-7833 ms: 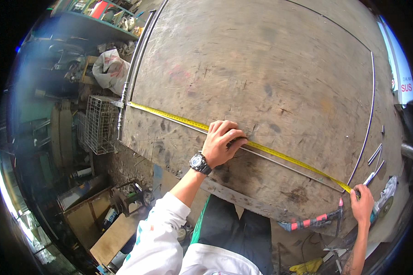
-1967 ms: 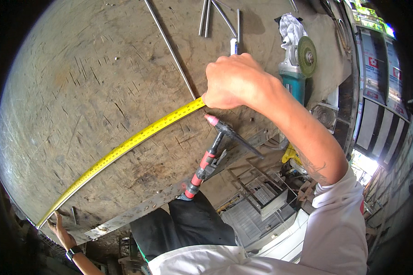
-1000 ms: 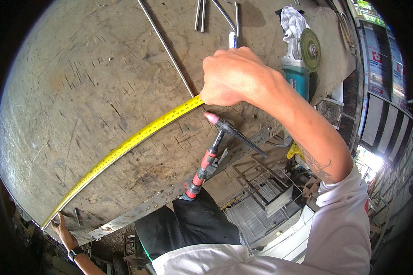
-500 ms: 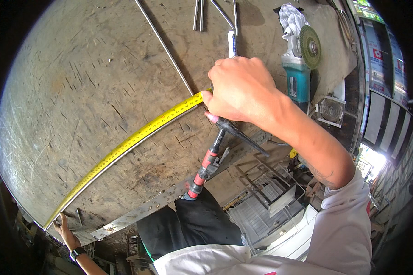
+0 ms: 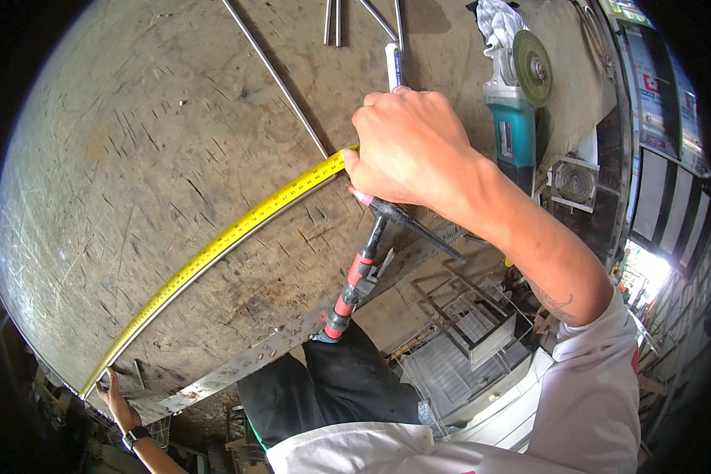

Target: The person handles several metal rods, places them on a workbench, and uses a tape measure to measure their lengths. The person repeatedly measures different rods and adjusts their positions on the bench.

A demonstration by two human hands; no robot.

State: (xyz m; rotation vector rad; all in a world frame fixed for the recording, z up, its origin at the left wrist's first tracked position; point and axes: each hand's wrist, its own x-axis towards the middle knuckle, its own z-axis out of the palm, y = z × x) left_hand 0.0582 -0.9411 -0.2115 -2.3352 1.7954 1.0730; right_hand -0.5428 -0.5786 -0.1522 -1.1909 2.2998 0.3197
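Observation:
A yellow tape measure (image 5: 233, 231) stretches along a thin metal rod (image 5: 249, 229) across the worn table. My right hand (image 5: 411, 146) is closed around the tape's upper right end, hiding whatever case is there. A white and blue marker (image 5: 393, 67) sticks out beyond this hand; I cannot tell whether the fingers hold it. At the lower left table edge, my left hand (image 5: 118, 407) pinches the tape's other end against the rod. Just below my right hand lies a red and black welding torch (image 5: 357, 272) with a pink nozzle, its handle reaching past the table's front edge.
Another long rod (image 5: 276, 75) meets the tape near my right hand. Several shorter rods (image 5: 338, 22) lie at the far edge. A teal angle grinder (image 5: 516, 130) with a green disc stands at the right. A metal frame (image 5: 474, 316) stands below the table edge.
The view has shifted slightly, so the table's contents sit a little differently in the picture. Both hands keep their hold on the tape.

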